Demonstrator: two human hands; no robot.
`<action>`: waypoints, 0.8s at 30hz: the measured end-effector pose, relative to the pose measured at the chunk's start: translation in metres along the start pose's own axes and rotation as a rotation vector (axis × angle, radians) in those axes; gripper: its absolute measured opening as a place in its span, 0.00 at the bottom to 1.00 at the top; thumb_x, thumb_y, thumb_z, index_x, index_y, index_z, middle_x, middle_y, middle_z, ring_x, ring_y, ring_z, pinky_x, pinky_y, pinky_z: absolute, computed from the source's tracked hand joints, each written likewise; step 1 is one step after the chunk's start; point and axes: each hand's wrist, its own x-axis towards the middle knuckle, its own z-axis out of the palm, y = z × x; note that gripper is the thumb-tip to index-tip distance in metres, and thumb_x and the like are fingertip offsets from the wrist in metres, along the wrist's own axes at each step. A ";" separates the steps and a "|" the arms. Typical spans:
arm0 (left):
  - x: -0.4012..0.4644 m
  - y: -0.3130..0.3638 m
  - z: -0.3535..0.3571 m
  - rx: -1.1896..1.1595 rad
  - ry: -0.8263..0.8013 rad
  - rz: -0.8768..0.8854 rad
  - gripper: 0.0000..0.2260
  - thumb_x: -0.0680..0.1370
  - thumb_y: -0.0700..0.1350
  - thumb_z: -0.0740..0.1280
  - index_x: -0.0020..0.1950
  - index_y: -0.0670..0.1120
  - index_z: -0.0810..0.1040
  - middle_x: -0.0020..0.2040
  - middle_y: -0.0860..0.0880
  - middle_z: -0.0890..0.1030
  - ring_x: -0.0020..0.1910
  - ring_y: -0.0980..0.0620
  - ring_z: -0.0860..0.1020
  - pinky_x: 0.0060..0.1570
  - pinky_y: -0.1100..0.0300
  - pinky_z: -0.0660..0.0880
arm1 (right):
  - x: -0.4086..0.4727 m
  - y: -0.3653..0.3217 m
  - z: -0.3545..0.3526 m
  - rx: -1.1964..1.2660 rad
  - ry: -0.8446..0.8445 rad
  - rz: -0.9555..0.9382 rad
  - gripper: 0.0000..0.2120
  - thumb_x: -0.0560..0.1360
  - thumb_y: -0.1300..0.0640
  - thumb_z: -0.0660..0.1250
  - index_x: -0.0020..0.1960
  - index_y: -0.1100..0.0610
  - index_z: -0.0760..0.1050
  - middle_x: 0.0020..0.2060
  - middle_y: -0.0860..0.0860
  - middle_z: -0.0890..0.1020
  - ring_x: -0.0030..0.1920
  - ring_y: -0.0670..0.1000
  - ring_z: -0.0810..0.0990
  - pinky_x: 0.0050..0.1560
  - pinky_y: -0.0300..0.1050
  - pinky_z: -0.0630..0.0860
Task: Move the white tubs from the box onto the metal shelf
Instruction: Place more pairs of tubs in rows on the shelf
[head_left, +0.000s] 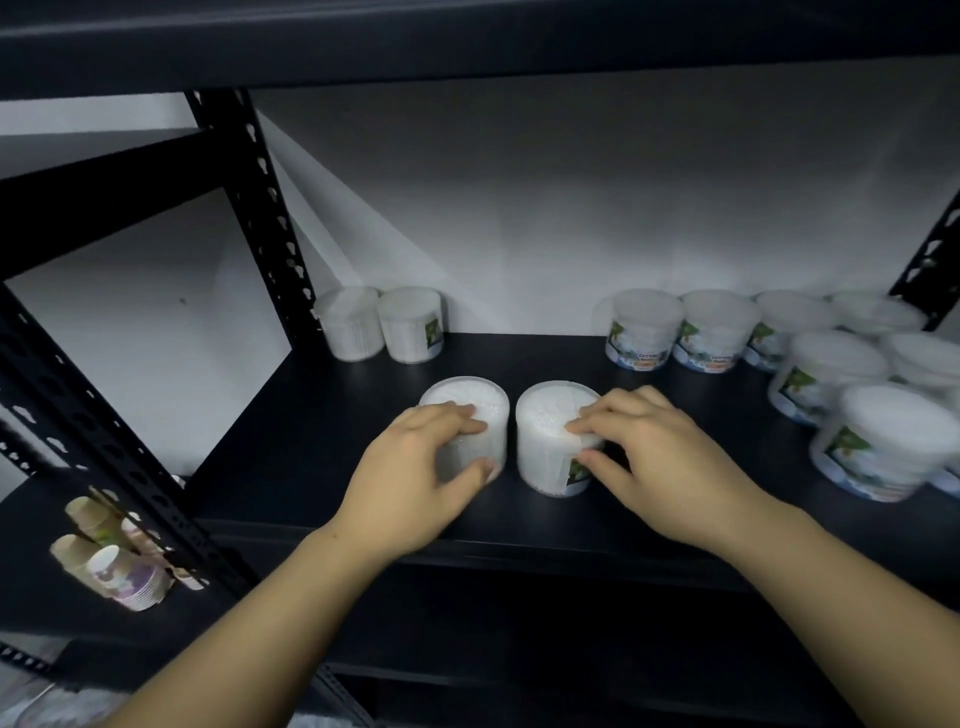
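Observation:
Two white tubs stand side by side near the front of the black metal shelf (322, 426). My left hand (415, 467) grips the left tub (483, 410), fingers over its lid and thumb against its side. My right hand (654, 457) grips the right tub (545, 436) the same way, its fingers on the lid and its thumb near the green label. Both tubs rest upright on the shelf. The box is out of view.
Two more white tubs (382, 322) stand at the back left by the perforated upright (270, 218). Several tubs (779, 353) crowd the back right and right side. Stacked paper cups (109, 556) lie on the neighbouring shelf at lower left. Another shelf board sits overhead.

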 end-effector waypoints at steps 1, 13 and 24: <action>-0.001 0.004 0.003 -0.016 0.004 0.006 0.19 0.74 0.60 0.68 0.62 0.57 0.81 0.66 0.62 0.79 0.69 0.63 0.72 0.68 0.59 0.72 | -0.004 0.002 -0.001 -0.002 0.006 0.006 0.15 0.78 0.47 0.69 0.64 0.45 0.80 0.55 0.36 0.77 0.57 0.45 0.72 0.59 0.52 0.75; 0.000 0.035 0.016 -0.117 0.174 -0.050 0.10 0.75 0.55 0.73 0.52 0.53 0.82 0.57 0.60 0.77 0.60 0.58 0.72 0.59 0.74 0.65 | -0.019 0.006 -0.013 0.172 0.105 0.056 0.16 0.76 0.42 0.66 0.59 0.46 0.82 0.52 0.37 0.77 0.56 0.46 0.72 0.61 0.49 0.73; 0.050 0.039 0.021 -0.116 0.039 -0.431 0.25 0.75 0.56 0.73 0.68 0.47 0.73 0.64 0.48 0.71 0.63 0.49 0.73 0.57 0.59 0.69 | 0.044 0.023 0.005 0.530 -0.054 0.276 0.13 0.78 0.56 0.70 0.61 0.50 0.82 0.57 0.42 0.83 0.60 0.42 0.80 0.66 0.43 0.74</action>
